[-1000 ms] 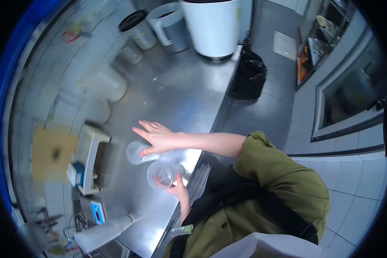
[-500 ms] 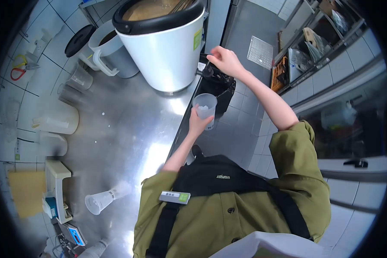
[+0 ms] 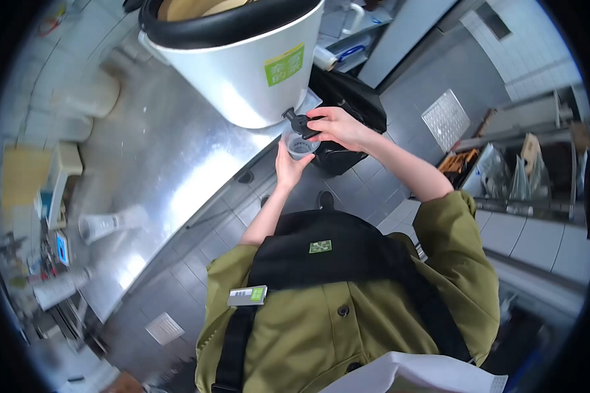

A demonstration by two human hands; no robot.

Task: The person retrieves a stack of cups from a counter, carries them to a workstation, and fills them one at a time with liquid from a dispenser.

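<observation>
My left hand (image 3: 288, 169) is closed around a clear plastic cup (image 3: 301, 152), its fingers on the cup's side. The cup is directly below the black tap (image 3: 297, 123) of a large white drink dispenser (image 3: 223, 75), with its mouth partly hidden by the tap. The fingers of my right hand (image 3: 339, 128) are closed on the tap's handle. Whether any liquid is running cannot be made out. A black rim circles the dispenser's top, and a green label is on its side.
The steel counter (image 3: 157, 157) carries the dispenser and a blurred plastic cup (image 3: 105, 226) lying on its side. A small blue-lit screen (image 3: 61, 247) stands at the lower left. A black bag-like bulk (image 3: 347, 105) sits behind the tap; wall shelving (image 3: 537, 137) holds bags at the right.
My right hand has come down onto the tap. The cup in my left hand has moved up beneath it. The view has turned and moved nearer the dispenser.
</observation>
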